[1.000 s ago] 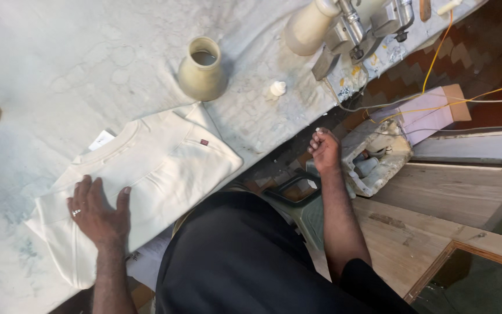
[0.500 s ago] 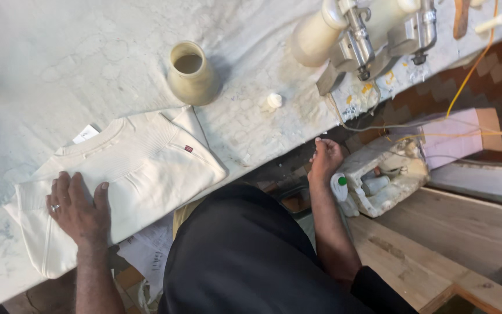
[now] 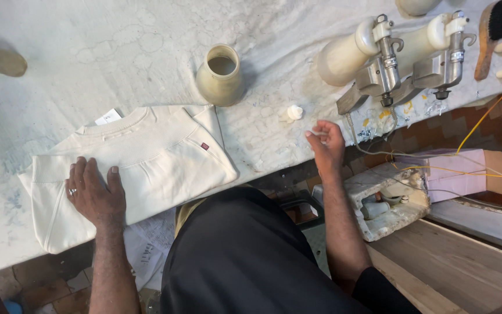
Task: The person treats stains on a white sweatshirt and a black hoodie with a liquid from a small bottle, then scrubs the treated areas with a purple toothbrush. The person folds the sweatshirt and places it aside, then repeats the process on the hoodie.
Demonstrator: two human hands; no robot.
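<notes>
Folded cream sweatshirt (image 3: 146, 166), lying flat on the pale, stained cloth-covered table (image 3: 117, 52) near its front edge, collar toward the far side and a small white tag (image 3: 109, 117) showing at the neck; a small dark red label (image 3: 204, 146) sits on the front panel. Left hand (image 3: 94, 195), palm down on the lower left part of the garment, fingers extended and slightly spread, a ring on one finger; nothing is gripped. Right hand (image 3: 325, 145), raised at the table's front edge, well apart from the sweatshirt, fingers drawn together around a small pale object at the fingertips; what that object is cannot be told. Small white cap-like piece (image 3: 294, 111), on the table just beyond the right hand. Cream ceramic-looking vessel (image 3: 221, 74) with an open mouth, upright, just behind the sweatshirt's right corner. Two spray guns (image 3: 405, 58) with cream bottles and metal nozzles, lying side by side at the right of the table. Wooden brush (image 3: 495, 32) with dark bristles, at the far right edge. Orange and yellow wires (image 3: 483, 125) trail over the table edge toward a white foam box (image 3: 387, 200) below, beside a pink-lined carton (image 3: 460, 174). Printed paper sheets (image 3: 146, 250) lie on the floor under the table.
</notes>
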